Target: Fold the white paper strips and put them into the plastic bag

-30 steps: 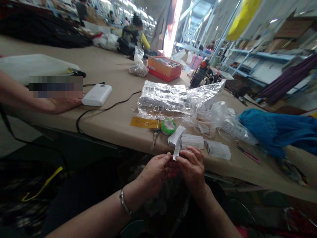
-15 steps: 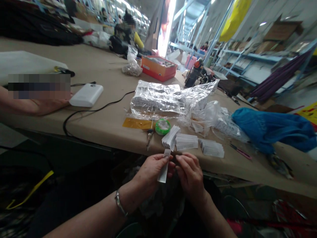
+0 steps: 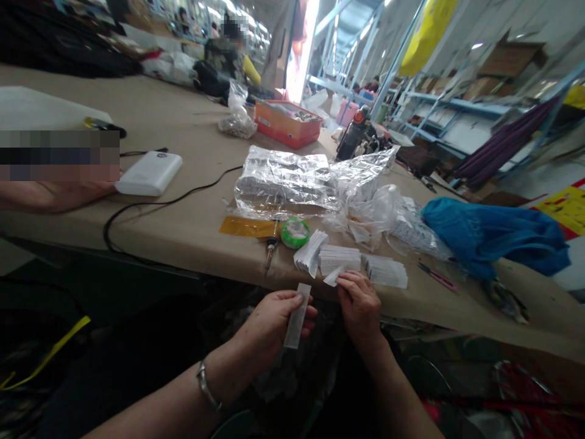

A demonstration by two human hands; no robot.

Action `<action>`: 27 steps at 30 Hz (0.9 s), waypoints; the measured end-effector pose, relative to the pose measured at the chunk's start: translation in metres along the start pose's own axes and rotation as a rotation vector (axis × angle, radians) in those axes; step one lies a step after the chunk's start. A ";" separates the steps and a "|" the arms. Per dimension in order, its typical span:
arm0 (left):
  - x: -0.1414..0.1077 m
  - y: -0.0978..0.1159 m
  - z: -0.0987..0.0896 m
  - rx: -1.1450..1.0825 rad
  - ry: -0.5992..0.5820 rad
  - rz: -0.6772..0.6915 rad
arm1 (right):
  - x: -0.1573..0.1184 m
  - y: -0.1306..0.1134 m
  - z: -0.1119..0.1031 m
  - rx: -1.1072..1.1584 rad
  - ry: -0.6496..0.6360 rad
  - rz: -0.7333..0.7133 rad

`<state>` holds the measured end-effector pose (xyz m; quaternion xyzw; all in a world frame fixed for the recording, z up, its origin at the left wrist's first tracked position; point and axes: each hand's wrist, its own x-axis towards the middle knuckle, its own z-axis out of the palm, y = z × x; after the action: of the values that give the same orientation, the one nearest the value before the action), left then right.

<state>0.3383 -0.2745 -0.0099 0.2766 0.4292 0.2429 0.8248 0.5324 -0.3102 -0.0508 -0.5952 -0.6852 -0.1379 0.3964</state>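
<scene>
My left hand (image 3: pixel 280 314) pinches a narrow whitish strip (image 3: pixel 297 317) between thumb and fingers, just off the table's front edge. My right hand (image 3: pixel 360 299) has its fingertips closed on the near corner of a white printed strip (image 3: pixel 334 275), which sticks out slantwise from the middle stack of strips (image 3: pixel 343 257). On either side of that stack are a fanned stack (image 3: pixel 311 252) to the left and another stack (image 3: pixel 386 271) to the right. Close to the left one stands a green-rimmed round container (image 3: pixel 295 233) with pale contents.
A soldering-iron-like tool (image 3: pixel 271 245) lies by an amber sheet (image 3: pixel 249 227); its black cable runs left. Behind are plastic-wrapped bundles (image 3: pixel 283 183) and an orange box (image 3: pixel 287 125). Pink-handled snips (image 3: pixel 437 277) and blue cloth (image 3: pixel 493 235) lie right. Another person's hand (image 3: pixel 55 194) rests beside a white power bank (image 3: pixel 150 174).
My right hand has moved from beside my left hand to the middle stack and taken hold of a strip there. My left hand, still with its strip, is slightly lower and further left.
</scene>
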 end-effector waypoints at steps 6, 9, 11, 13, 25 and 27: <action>-0.001 0.002 0.003 -0.063 -0.073 -0.077 | 0.000 -0.026 -0.011 0.334 0.066 0.008; -0.003 0.002 0.004 -0.156 -0.171 -0.040 | -0.002 -0.047 -0.013 0.430 -0.096 -0.167; -0.005 0.002 0.003 -0.222 -0.190 -0.015 | -0.003 -0.057 -0.011 0.433 -0.167 -0.252; -0.005 0.001 0.002 -0.263 -0.185 -0.024 | -0.005 -0.060 -0.008 0.411 -0.201 -0.290; -0.005 -0.006 -0.003 -0.213 -0.199 0.048 | -0.005 -0.063 -0.013 0.328 -0.253 -0.338; -0.005 -0.007 -0.003 -0.212 -0.198 0.051 | -0.005 -0.063 -0.014 0.335 -0.251 -0.335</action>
<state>0.3346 -0.2818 -0.0128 0.2213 0.3104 0.2794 0.8813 0.4794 -0.3389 -0.0275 -0.4122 -0.8312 -0.0112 0.3729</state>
